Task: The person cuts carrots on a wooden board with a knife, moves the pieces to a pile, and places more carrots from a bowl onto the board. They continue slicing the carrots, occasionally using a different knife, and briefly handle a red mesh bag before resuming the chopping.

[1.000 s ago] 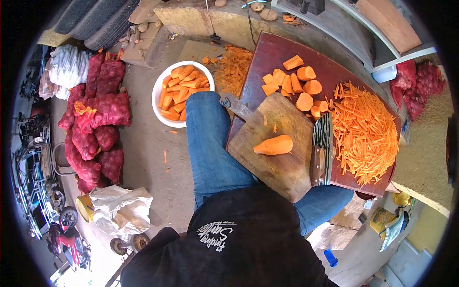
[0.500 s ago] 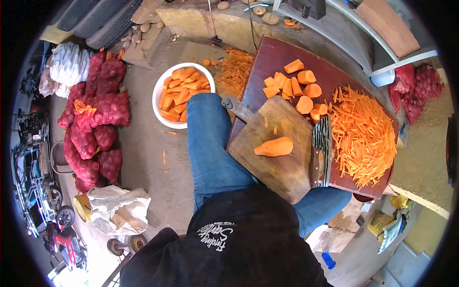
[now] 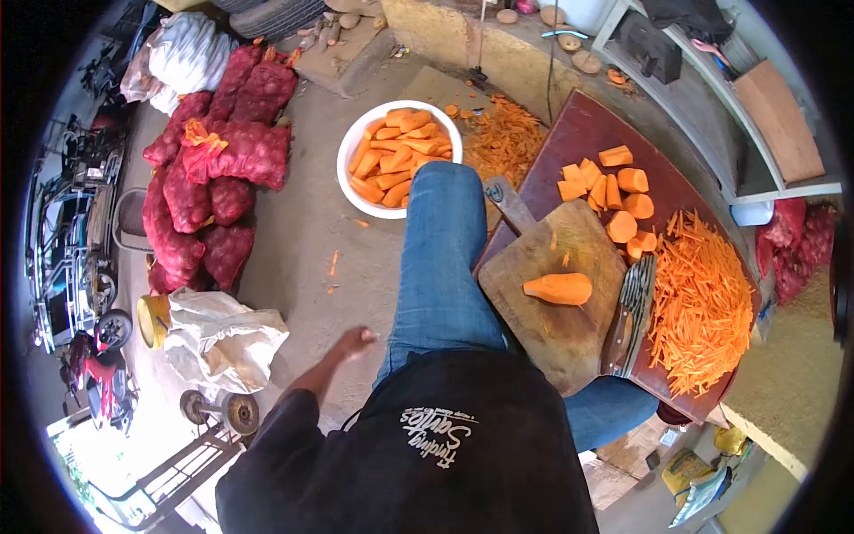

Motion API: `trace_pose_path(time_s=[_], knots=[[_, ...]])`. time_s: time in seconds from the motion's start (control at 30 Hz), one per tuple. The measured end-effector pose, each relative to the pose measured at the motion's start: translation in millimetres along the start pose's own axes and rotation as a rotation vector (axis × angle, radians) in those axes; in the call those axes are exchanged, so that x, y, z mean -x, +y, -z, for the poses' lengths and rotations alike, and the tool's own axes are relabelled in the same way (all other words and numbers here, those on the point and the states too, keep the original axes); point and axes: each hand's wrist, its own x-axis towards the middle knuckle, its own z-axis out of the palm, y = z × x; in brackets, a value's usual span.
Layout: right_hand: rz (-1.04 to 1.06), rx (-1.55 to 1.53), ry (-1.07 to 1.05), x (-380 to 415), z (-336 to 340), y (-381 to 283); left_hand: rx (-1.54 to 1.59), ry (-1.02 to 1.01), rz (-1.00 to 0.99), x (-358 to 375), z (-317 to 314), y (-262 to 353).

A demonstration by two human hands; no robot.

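Note:
My left hand [image 3: 354,343] hangs beside my left thigh over the floor, its fingers small and smeared. My right hand is out of view. A wooden cutting board [image 3: 525,338] lies at a slant over my lap and the edge of a dark red table [image 3: 569,120]. One peeled carrot piece [image 3: 559,288] rests on the board. Along its right side lies a knife [image 3: 620,334] with a brown riveted handle and a dark striped pattern. Thick carrot chunks [image 3: 623,200] sit beyond the board, and a heap of carrot sticks [image 3: 703,307] covers the table's right part.
A white basin [image 3: 345,178] of peeled carrots stands on the floor by my left knee, with carrot peelings [image 3: 507,133] behind it. Red mesh sacks [image 3: 236,151] are piled at the left. Nearer are a pale crumpled sack [image 3: 227,334] and a wheeled frame [image 3: 236,414].
My left hand and forearm have come into view at the left of my body. The view has turned left, so the board, table and basin appear further right.

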Motion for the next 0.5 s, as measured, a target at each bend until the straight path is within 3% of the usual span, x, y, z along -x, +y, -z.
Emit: trace_pose_path(time_s=[0.07,0.13,0.17,0.2,0.27,0.37,0.43,0.5], knots=[[0.063,0.015,-0.050,24,-3,41,-0.059,0.268,-0.160,-33,40,16],[0.036,-0.115,0.065,102,89,-34,-0.138,0.614,-0.293,-17,89,92],[-0.087,0.064,0.239,141,129,-114,-0.111,0.712,-0.366,-13,110,131],[-0.060,-0.080,0.290,178,171,-185,-0.081,0.811,-0.438,-5,127,170],[-0.091,-0.205,0.348,202,211,-207,0.164,0.844,-0.550,40,148,269],[0.077,-0.259,0.557,240,275,-269,0.244,0.774,-0.798,68,141,352],[0.198,-0.230,0.672,252,307,-293,0.255,0.638,-1.025,92,118,398],[0.230,-0.136,0.749,260,339,-319,0.258,0.348,-1.138,119,93,438]])
